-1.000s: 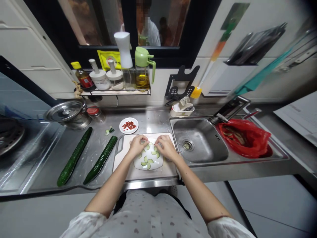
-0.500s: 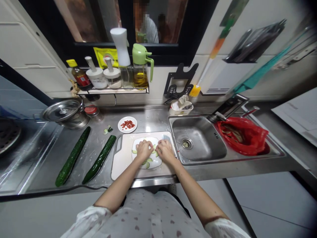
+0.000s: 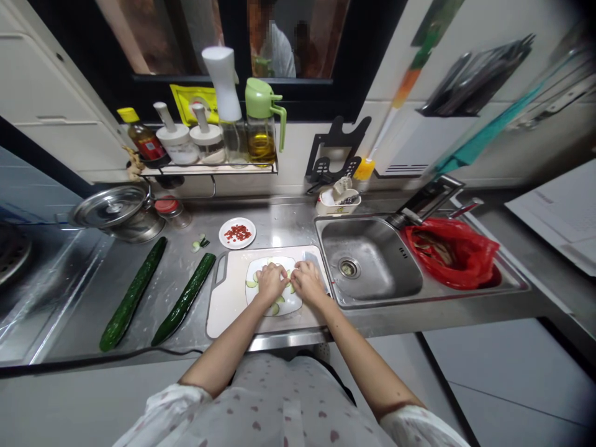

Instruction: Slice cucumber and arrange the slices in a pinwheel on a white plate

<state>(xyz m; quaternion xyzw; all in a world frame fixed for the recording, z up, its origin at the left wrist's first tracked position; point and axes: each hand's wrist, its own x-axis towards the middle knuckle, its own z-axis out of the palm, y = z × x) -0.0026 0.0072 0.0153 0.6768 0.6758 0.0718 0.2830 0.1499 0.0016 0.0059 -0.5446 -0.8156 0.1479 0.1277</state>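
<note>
A white plate lies on the cutting board, with pale green cucumber slices set around it in small groups. Over the plate's left half is my left hand, fingers curled and pinched at the middle. Opposite it my right hand is also closed, its fingertips almost meeting the left ones. Pale green cucumber shows between the fingertips, partly hidden by them. Left of the board rest a cut cucumber and a longer cucumber. Small cucumber ends lie behind the cut one.
Behind the board stands a small plate of chopped red bits. To the right are a steel sink and a red plastic bag. A lidded pot, a red-lidded jar and a condiment rack line the back.
The view has shifted slightly. Both hands stay over the plate, and the right fingertips have come a little closer to the left ones.
</note>
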